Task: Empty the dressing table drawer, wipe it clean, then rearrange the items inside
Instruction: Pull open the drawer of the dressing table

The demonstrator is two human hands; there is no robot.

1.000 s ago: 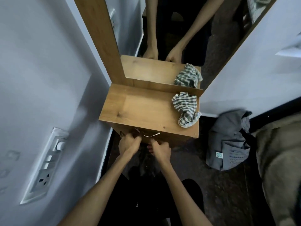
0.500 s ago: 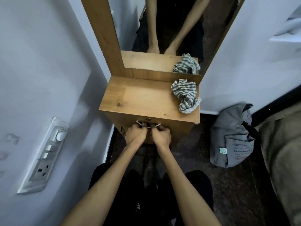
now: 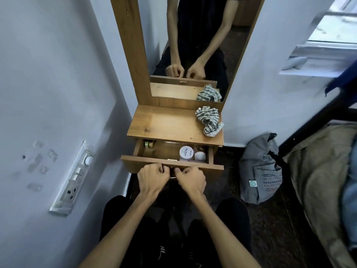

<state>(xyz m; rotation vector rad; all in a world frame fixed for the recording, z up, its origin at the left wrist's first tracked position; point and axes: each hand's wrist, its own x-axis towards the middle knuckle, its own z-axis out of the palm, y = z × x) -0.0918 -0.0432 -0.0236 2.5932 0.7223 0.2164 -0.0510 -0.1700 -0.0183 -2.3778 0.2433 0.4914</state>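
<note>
Drawer point(image 3: 170, 164): partly drawn out below the tabletop point(image 3: 170, 124), long axis crosswise to the pull. Left hand point(image 3: 152, 177) and right hand point(image 3: 191, 179) were both curled shut on the metal handle point(image 3: 172, 177) (equally near). White-lidded jar point(image 3: 186, 153) sat right-of-centre inside, just beyond the knuckles.

Head view: steep downward look, close above drawer point(image 3: 172, 163), facing mirror point(image 3: 193, 45).
</note>
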